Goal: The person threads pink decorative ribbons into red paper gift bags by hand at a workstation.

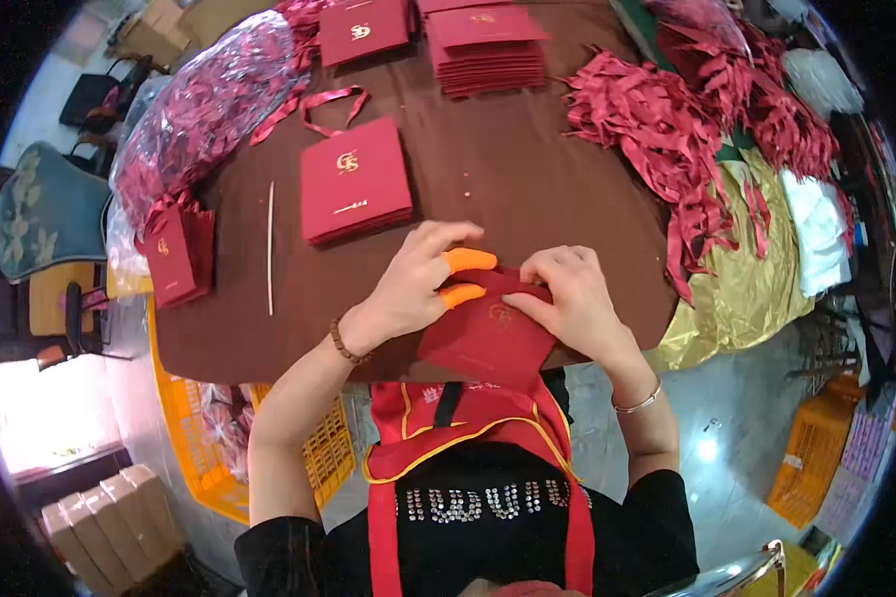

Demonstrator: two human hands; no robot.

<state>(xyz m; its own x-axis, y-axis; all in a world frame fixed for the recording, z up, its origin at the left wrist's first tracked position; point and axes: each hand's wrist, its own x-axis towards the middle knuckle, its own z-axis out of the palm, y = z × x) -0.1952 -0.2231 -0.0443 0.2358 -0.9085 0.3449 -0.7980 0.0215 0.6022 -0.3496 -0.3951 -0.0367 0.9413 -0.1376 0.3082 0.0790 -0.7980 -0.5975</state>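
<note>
Left hand (pixel 408 289) is closed on the red bag (pixel 483 343), which is pinched at its upper left corner by two fingers capped in orange finger covers (pixel 465 261). Right hand (pixel 572 298) is clamped on the bag's top edge. Bag is held at the near edge of the table (pixel 508 179), partly overhanging it. Stack of bags (pixel 355 194) is laid mid-table, thin stick (pixel 271 249) just left of it. Ribbons (pixel 657 129) are heaped along the right edge.

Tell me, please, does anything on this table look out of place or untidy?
The heap of red ribbons spills past the right edge of the table, strands trailing onto the gold sheet. One ribbon loop lies loose behind the stack of red bags. The red bag in the left hand and right hand looks undamaged.
</note>
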